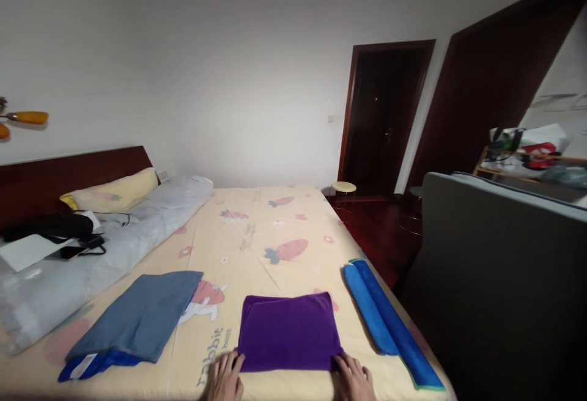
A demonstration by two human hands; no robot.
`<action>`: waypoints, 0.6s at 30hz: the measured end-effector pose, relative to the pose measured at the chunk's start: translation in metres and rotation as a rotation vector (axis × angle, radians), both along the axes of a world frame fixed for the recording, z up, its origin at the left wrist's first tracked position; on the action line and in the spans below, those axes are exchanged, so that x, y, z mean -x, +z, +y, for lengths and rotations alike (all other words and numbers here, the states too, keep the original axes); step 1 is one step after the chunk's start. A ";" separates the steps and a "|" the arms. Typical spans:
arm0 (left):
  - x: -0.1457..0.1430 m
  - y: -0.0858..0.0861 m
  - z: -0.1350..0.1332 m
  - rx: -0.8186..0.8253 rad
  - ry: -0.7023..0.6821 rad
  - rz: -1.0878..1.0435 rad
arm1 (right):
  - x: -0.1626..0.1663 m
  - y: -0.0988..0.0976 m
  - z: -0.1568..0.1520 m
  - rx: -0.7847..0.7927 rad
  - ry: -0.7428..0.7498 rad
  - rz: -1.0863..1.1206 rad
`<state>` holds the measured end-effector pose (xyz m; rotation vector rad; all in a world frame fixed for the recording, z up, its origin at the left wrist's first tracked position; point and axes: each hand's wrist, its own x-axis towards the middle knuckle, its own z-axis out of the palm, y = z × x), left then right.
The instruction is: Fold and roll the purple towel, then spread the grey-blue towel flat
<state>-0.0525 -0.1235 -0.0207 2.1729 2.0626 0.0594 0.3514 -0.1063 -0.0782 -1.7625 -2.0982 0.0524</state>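
Note:
A purple towel (288,332), folded into a rectangle, lies flat on the bed near its front edge. My left hand (225,376) pinches its near left corner between thumb and fingers. At the near right corner, my right hand (354,376) has its fingers closed on the cloth. Two blue towels, a lighter one (367,306) and a darker one (397,327), lie in long narrow strips to the right of the purple one. To the left is a grey towel (142,312) with a blue cloth (101,364) showing from under its near edge.
The bed sheet (257,230) has carrot and rabbit prints. A rolled grey quilt (151,224), a yellow pillow (114,192) and a black bag (50,227) lie by the headboard (77,169). A round stool (343,187) stands beyond the bed, a dark grey panel (499,279) on the right.

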 end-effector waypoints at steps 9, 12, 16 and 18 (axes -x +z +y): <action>-0.003 -0.006 0.013 -0.026 0.021 0.000 | 0.009 0.015 0.006 0.000 -0.039 -0.004; -0.005 -0.003 0.018 -0.018 0.005 0.028 | 0.012 0.022 0.010 -0.024 -0.010 0.009; -0.007 0.009 0.022 -0.046 -0.032 0.035 | 0.015 0.036 0.015 -0.077 0.004 0.018; -0.006 0.013 0.023 -0.055 -0.042 0.021 | 0.017 0.043 0.016 -0.073 0.005 0.027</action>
